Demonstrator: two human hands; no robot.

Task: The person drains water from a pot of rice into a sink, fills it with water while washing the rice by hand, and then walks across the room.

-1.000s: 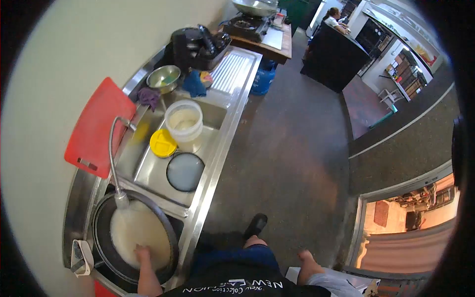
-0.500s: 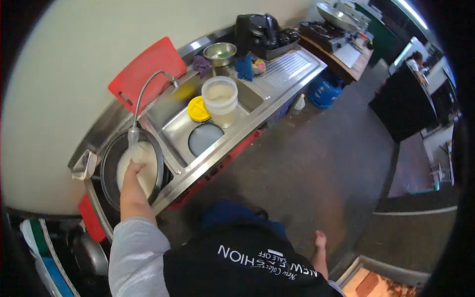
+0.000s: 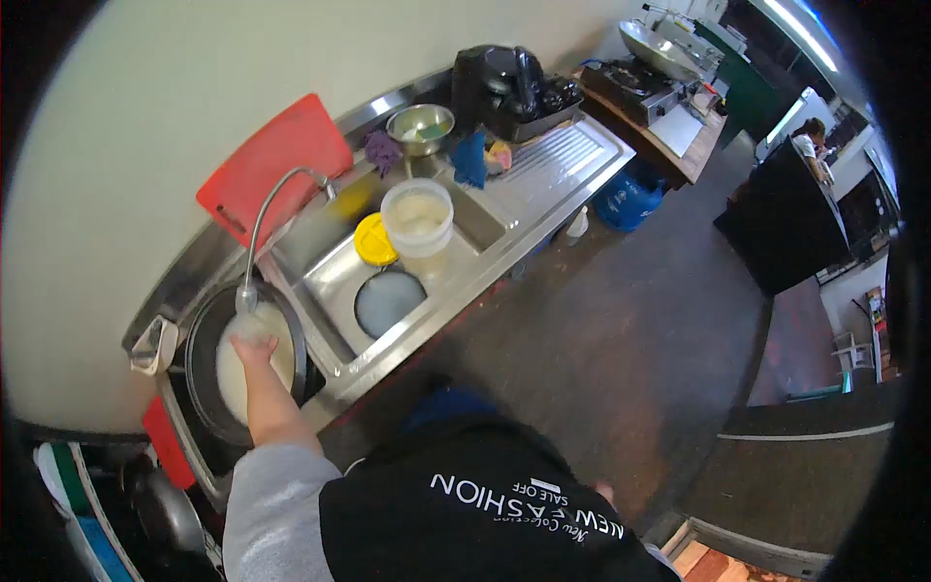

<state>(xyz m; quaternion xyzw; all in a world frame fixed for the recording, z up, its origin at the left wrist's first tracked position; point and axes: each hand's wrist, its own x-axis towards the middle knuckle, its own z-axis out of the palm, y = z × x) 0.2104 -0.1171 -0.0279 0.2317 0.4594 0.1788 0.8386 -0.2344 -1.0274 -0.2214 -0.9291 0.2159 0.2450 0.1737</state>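
My left hand (image 3: 254, 351) reaches into a large dark round pot (image 3: 199, 373) at the left end of the sink. Cloudy, whitish water (image 3: 231, 380) fills much of the pot. The thumb stands apart, and the other fingertips dip into the water and are partly hidden. Just above the hand is the nozzle of a curved metal faucet (image 3: 254, 238), with water running onto it. Of my right hand (image 3: 603, 490), only a small part shows beyond the edge of the black shirt; its fingers cannot be made out.
The steel sink (image 3: 330, 281) holds a clear plastic tub (image 3: 419, 228), a yellow lid (image 3: 373, 240) and a round vessel of cloudy water (image 3: 390, 303). Behind are a red board (image 3: 276, 170) and a steel bowl (image 3: 419, 126). A blue gas cylinder (image 3: 628, 201) stands on the floor; a person (image 3: 813, 145) is farther off.
My left hand has shifted within the pot toward the nozzle, its thumb now showing apart. My right hand has drawn back mostly behind the shirt. The camera view has shifted slightly.
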